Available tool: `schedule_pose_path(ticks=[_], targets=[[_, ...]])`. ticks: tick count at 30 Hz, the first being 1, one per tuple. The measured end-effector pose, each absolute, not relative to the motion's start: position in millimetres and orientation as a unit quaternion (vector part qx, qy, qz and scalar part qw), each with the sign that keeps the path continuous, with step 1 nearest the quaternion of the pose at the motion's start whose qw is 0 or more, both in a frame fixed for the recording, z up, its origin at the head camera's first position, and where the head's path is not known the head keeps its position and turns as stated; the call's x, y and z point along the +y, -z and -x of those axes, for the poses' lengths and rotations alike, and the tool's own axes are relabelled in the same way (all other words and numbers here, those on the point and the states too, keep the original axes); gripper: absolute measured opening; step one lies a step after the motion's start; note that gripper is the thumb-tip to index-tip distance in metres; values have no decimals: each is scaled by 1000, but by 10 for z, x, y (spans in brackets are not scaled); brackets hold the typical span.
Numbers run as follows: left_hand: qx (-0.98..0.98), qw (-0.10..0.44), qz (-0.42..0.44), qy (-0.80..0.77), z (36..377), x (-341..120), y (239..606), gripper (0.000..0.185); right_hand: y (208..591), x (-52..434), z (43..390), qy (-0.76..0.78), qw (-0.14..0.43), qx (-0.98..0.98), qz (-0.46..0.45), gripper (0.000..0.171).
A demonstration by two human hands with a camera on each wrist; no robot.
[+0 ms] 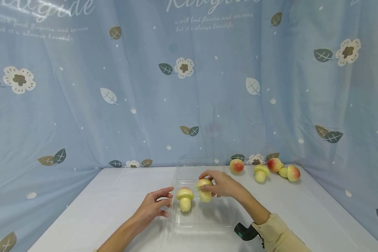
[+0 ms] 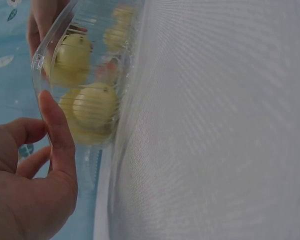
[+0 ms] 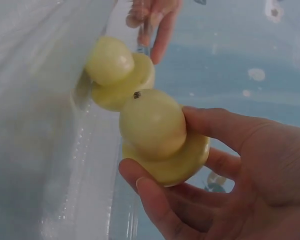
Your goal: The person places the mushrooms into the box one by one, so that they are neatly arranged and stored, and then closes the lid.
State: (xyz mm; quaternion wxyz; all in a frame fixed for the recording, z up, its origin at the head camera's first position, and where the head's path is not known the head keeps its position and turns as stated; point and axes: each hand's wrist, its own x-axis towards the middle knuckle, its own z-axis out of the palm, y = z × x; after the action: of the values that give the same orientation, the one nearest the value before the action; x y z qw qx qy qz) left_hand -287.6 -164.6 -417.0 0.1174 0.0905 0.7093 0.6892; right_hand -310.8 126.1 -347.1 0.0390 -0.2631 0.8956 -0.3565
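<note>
The right hand (image 1: 222, 184) grips a toy mushroom (image 1: 204, 189) by its cap over the clear tray (image 1: 189, 224). It should be lowered stem-down beside the standing mushroom (image 1: 184, 198), while the left hand's (image 1: 154, 206) relaxed fingers (image 1: 164, 201) steady the tray's edge.

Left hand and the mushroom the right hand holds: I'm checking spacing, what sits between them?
A second mushroom standing in the clear tray, seen in the head view.

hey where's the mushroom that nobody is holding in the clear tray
In the head view the free mushroom stands upright at the left end of the clear tray, between the left hand and the mushroom held by the right hand.
</note>
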Motion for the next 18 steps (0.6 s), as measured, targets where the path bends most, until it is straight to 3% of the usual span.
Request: schedule_pose_path(ticks=[18], targets=[[708, 116, -95, -690, 2878, -1646, 4174, 59, 3406, 1016, 3106, 302, 66, 923, 229, 32]])
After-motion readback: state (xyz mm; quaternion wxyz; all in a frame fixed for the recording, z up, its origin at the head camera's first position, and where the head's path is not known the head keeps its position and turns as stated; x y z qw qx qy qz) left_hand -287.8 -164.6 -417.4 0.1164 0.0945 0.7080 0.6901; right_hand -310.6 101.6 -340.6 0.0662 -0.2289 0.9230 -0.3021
